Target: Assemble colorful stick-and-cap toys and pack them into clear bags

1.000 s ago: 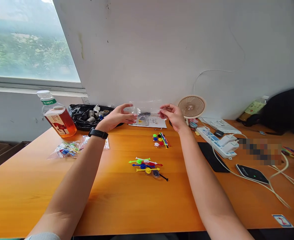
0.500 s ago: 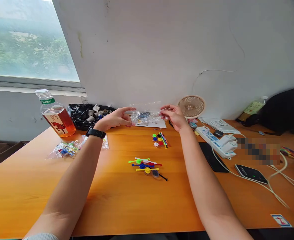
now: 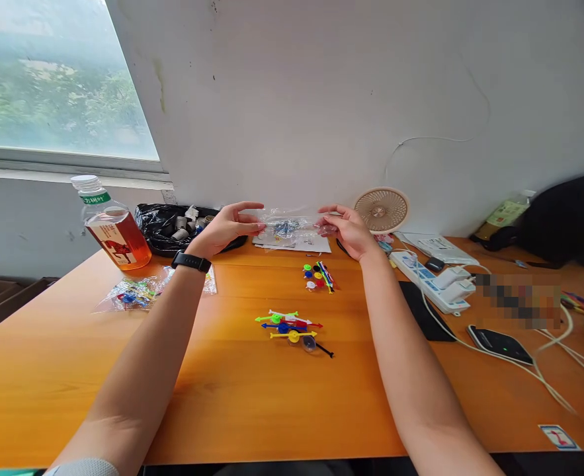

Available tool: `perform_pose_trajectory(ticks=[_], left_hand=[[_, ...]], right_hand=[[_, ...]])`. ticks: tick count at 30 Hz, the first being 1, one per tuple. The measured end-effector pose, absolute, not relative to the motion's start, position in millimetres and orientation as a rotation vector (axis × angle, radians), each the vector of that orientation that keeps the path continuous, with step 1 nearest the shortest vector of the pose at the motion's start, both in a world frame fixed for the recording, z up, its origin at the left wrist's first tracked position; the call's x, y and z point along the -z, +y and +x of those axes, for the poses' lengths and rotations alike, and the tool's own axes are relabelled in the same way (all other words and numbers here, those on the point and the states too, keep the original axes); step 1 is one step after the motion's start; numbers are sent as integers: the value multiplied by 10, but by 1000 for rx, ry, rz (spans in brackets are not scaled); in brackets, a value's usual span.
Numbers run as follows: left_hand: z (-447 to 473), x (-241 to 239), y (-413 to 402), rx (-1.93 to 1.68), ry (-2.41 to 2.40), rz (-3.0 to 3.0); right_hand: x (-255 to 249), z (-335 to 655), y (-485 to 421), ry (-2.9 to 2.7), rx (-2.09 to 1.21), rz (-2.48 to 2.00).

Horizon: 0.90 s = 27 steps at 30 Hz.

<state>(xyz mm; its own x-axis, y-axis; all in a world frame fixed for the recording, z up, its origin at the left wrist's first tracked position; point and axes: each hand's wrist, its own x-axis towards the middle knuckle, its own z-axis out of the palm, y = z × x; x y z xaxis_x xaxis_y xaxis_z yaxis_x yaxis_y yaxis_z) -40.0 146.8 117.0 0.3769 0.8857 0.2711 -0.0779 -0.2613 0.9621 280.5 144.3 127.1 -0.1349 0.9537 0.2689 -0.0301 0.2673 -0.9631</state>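
My left hand (image 3: 229, 228) and my right hand (image 3: 345, 229) hold a small clear plastic bag (image 3: 288, 223) between them, above the far side of the orange desk (image 3: 252, 396). Each hand pinches one end of the bag, which has small dark and blue pieces inside. My left wrist wears a black band (image 3: 191, 262). Below the bag lies a white paper sheet (image 3: 299, 243). Nearer to me lie two clusters of small coloured plastic pieces, one at the middle (image 3: 292, 328) and one farther back (image 3: 320, 276).
A bottle of amber drink (image 3: 112, 227) stands at the left, beside a black bag of parts (image 3: 172, 228). Another clear packet of coloured pieces (image 3: 137, 292) lies at the left. A small fan (image 3: 381, 210), power strip (image 3: 433, 281), cables, phone (image 3: 423, 311) and black device (image 3: 500, 344) crowd the right.
Both hands have turned and lowered the clear bag a little; it now lies stretched flatter between them. The pieces on the desk have not moved.
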Motion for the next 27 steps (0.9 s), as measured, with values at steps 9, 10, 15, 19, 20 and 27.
perform_pose_trajectory(ticks=[9, 10, 15, 19, 20, 27], left_hand=[[-353, -1174, 1466, -1102, 791, 1574], [-347, -1174, 1465, -1114, 799, 1564], [-314, -1208, 1440, -1163, 846, 1551], [-202, -1284, 1380, -1171, 948, 1711], [-155, -1305, 1355, -1175, 956, 1773], [203, -1469, 1047, -1511, 1024, 2350]], right_hand=[[-1264, 2758, 1450, -1485, -907, -934], [-1279, 2752, 1433, -1517, -913, -925], [-1316, 2742, 1378, -1581, -891, -899], [-1334, 2701, 1354, -1614, -916, -909], [-1343, 2679, 1342, -1622, -907, -908], [-1460, 2448, 1166, -1730, -804, -956]])
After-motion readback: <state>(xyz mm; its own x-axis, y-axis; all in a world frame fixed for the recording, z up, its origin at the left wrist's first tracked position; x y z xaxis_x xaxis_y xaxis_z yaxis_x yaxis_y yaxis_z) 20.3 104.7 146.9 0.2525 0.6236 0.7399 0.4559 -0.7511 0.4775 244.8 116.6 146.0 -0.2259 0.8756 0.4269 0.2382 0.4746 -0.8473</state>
